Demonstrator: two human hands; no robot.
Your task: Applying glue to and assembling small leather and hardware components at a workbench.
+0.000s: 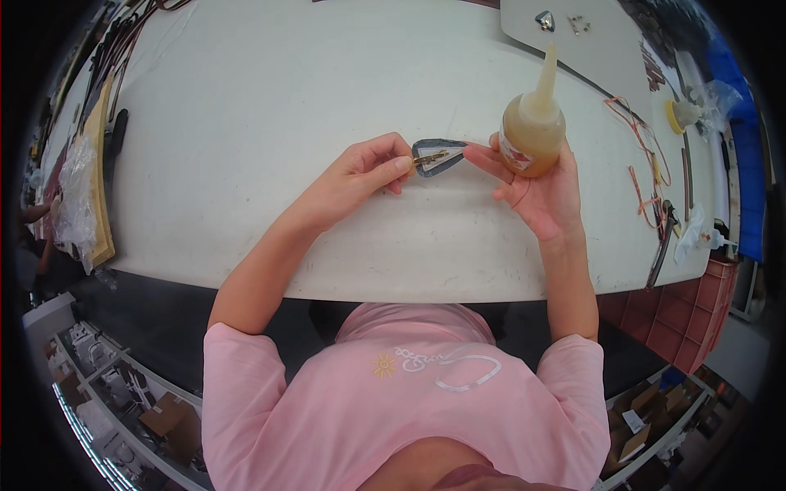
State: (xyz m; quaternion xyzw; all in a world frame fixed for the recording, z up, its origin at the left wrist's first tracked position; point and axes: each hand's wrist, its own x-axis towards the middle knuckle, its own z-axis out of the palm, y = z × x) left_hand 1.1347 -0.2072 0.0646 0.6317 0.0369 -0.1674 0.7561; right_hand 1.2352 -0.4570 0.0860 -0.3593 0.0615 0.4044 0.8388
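A small triangular piece (449, 166), dark blue-grey around a pale centre, is held between my two hands above the white table. A slim gold-coloured metal clip (434, 157) lies along its pale face. My left hand (356, 180) is closed, thumb and fingers pinching the clip and the piece at the wide end. In my right hand (544, 200) is a squeeze bottle (532, 135) of amber liquid with a long pale nozzle pointing up and away from me. Outstretched fingers of that same hand touch the pointed end of the triangular piece.
A grey board (589, 45) at the far right bears another small dark triangular piece (545, 21) and several tiny metal parts (579, 25). Orange cord (647, 155) trails along the right side. Plastic wrap (78, 192) covers a yellowish board at left. A red crate (684, 315) stands beside the table.
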